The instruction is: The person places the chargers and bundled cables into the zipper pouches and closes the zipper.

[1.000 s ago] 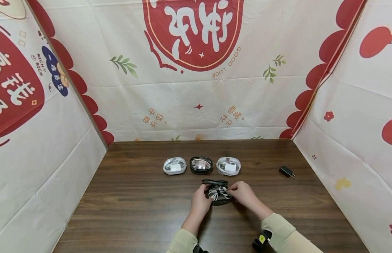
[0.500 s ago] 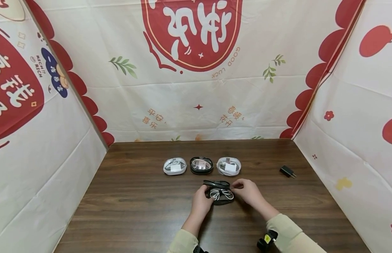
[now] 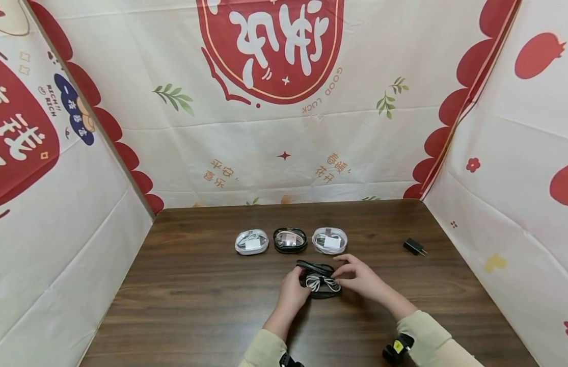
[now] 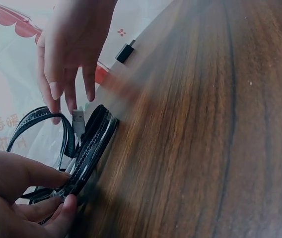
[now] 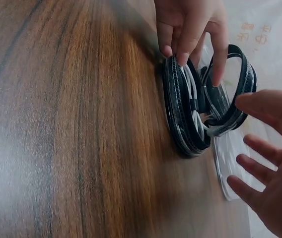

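A small oval black-rimmed zip case [image 3: 326,294] stands unzipped in front of me, its lid [image 5: 250,79] raised. Inside lies a coiled white USB cable [image 3: 321,283] with a black tie round its middle. Its metal USB plug [image 4: 78,117] sticks up at the case's right end in the left wrist view. My left hand [image 3: 293,294] grips the case's left end between thumb and fingers. At the right end, my right hand [image 3: 357,278] has its fingers spread, the thumb close to the lid and cable; whether it touches them I cannot tell.
Behind the open case, three closed cases form a row: a white one [image 3: 251,242], a black one [image 3: 290,240] and another white one [image 3: 329,240]. A black charger plug [image 3: 414,247] lies far right on the wooden table [image 3: 196,300]. Printed cloth walls [image 3: 274,127] enclose the table.
My right hand's fingers, earlier bunched at the case's right edge, have spread apart. The case has shifted slightly right, the left hand still gripping it. The view has tilted slightly.
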`<state>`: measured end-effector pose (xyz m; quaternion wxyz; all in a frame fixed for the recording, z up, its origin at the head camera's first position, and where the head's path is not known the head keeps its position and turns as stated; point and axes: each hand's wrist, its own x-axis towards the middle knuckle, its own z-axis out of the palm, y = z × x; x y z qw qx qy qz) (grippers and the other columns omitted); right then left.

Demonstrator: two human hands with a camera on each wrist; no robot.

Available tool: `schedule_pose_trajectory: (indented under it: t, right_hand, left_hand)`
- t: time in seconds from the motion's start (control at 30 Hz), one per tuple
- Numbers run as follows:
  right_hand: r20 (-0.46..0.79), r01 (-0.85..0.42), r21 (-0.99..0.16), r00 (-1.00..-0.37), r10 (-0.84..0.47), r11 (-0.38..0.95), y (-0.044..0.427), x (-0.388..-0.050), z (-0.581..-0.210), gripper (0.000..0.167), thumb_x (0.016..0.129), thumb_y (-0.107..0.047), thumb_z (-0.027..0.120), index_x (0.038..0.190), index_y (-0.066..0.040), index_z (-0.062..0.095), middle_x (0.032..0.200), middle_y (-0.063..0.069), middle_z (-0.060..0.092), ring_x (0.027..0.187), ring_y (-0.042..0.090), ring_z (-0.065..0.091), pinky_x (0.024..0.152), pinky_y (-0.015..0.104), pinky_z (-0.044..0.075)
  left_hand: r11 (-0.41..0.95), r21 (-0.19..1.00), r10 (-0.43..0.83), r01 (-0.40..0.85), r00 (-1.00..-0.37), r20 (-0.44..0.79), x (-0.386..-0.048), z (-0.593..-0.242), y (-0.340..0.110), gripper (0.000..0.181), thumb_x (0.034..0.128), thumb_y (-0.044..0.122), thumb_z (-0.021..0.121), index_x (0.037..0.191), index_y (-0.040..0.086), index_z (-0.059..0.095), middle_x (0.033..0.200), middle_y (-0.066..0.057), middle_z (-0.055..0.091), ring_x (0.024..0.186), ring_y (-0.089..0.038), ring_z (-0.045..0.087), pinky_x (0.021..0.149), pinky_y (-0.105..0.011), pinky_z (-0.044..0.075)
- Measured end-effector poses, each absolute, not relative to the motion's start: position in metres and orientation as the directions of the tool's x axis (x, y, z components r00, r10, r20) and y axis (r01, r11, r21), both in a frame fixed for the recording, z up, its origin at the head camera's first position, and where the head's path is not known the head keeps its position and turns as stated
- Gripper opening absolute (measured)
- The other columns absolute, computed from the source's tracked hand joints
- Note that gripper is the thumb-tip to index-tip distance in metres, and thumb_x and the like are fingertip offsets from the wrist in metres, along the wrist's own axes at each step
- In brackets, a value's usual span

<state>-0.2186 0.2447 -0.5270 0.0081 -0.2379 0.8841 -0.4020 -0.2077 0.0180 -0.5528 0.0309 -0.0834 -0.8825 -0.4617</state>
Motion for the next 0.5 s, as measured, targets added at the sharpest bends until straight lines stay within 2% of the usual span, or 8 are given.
schedule_pose_trajectory:
  t: [0.17,0.3,0.5]
  right_hand:
    - [0.166,-0.425,-0.729,-0.87,-0.464,0.537,0.24,-0.2183,-0.5293,0.018,0.086,-0.006,0.072,0.103,-0.008,0.075,0.127,0.014,0.057,0.117,0.034,0.052,0.092,0.046,0.045]
    - [0.161,-0.396,-0.758,-0.884,-0.439,0.518,0.2383,-0.219,-0.5314,0.028,0.086,-0.005,0.072,0.113,-0.002,0.07,0.126,0.013,0.057,0.112,0.03,0.054,0.087,0.043,0.049]
    - [0.216,-0.396,-0.783,-0.897,-0.386,0.48,0.2395,-0.2185,-0.5316,0.034,0.083,-0.002,0.074,0.115,0.002,0.067,0.121,0.019,0.058,0.105,0.032,0.06,0.085,0.041,0.051]
  left_hand:
    - [0.539,0.821,0.12,0.187,-0.982,0.145,-0.208,-0.5556,0.0175,0.041,0.0696,-0.007,0.076,0.108,0.005,0.066,0.101,-0.01,0.069,0.092,-0.026,0.063,0.078,-0.036,0.05]
    - [0.501,0.845,0.123,0.187,-0.982,0.145,-0.2081,-0.556,0.0168,0.047,0.0702,-0.01,0.074,0.113,0.008,0.067,0.105,-0.009,0.069,0.088,-0.022,0.063,0.076,-0.03,0.049]
    - [0.437,0.882,0.106,0.176,-0.984,0.144,-0.2072,-0.5557,0.0168,0.044,0.0692,-0.014,0.073,0.107,0.006,0.065,0.104,-0.009,0.069,0.082,-0.019,0.061,0.073,-0.028,0.049]
